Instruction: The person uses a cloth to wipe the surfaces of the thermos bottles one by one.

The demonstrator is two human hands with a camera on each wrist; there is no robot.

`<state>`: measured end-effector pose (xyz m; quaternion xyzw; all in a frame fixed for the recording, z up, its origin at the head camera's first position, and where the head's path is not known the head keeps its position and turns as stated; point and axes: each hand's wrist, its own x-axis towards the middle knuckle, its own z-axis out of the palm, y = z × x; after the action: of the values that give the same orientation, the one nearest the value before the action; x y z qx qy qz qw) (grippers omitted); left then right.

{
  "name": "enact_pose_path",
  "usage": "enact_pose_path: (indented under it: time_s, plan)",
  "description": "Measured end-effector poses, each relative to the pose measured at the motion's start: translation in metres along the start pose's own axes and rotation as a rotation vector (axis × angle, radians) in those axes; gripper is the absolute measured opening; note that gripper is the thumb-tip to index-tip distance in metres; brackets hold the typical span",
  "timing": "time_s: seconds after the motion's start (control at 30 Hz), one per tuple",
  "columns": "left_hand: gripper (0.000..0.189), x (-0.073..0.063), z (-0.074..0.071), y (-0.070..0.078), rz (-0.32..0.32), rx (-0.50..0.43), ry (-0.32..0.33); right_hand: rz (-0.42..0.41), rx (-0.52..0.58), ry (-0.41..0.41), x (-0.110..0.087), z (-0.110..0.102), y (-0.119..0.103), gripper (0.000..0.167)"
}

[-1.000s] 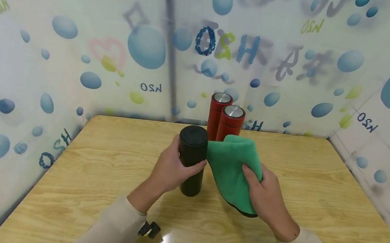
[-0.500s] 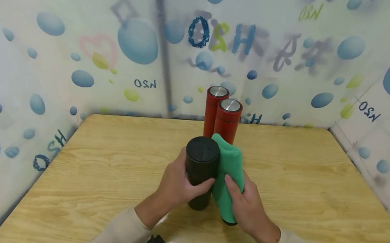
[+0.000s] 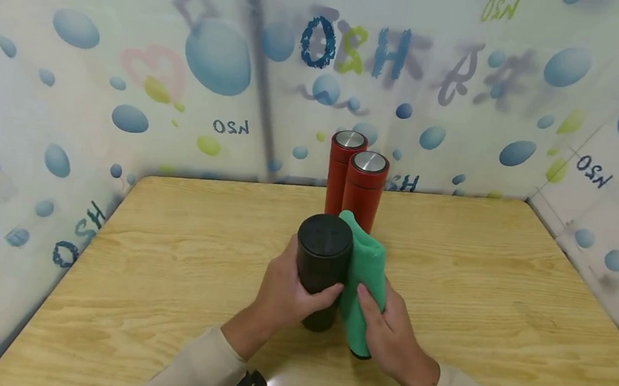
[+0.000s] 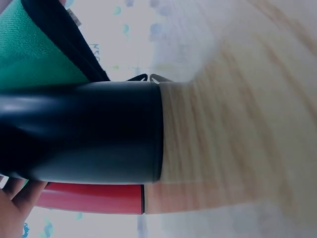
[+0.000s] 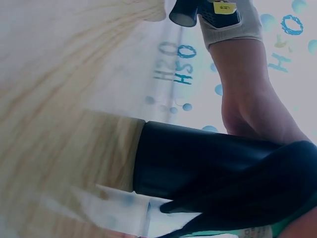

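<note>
A black cylindrical bottle [image 3: 325, 245] stands roughly upright near the middle of the table in the head view. My left hand [image 3: 289, 293] grips its side, with the thumb across the front. On the bottle's right side lies a folded green cloth [image 3: 366, 274] with a dark edge, held by my right hand [image 3: 394, 340], thumb on top. The left wrist view has the smooth black bottle [image 4: 99, 131] at close range, the green towelling cloth [image 4: 37, 49] against it. In the right wrist view, dark cloth [image 5: 252, 191] drapes over part of the bottle [image 5: 168, 156].
Two red bottles with silver lids stand close behind the black one: a rear one [image 3: 338, 177] and a nearer one [image 3: 365, 192]. The wooden table [image 3: 196, 244] ends at a patterned backdrop [image 3: 437, 106] at the back.
The cloth has moved left from beside the black bottle onto its right side, and its spread part has folded. The bottle has shifted slightly right and nearer. Little differs over the last half second.
</note>
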<state>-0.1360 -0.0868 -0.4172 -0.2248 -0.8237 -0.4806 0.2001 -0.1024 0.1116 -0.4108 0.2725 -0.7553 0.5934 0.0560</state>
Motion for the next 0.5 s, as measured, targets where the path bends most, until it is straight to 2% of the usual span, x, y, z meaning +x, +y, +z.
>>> enact_pose_path:
  time_s: [0.13,0.23,0.37,0.5]
  plan:
    - [0.077,0.0009,0.0007,-0.0001,0.012,-0.009,-0.006,-0.092,-0.005,0.027,-0.0022,0.0003,0.001,0.038]
    - [0.079,0.0013,0.0012,-0.001,0.027,-0.008,-0.001,-0.104,0.007,0.024,-0.0022,0.0008,0.0011,0.04]
    - [0.077,0.0004,0.0015,-0.0028,0.048,-0.015,0.014,-0.009,0.006,0.003,-0.0012,0.0027,0.001,0.039]
    - [0.076,-0.0006,0.0012,-0.004,0.053,-0.026,0.026,0.106,-0.048,-0.013,0.0002,0.0054,0.0022,0.041]
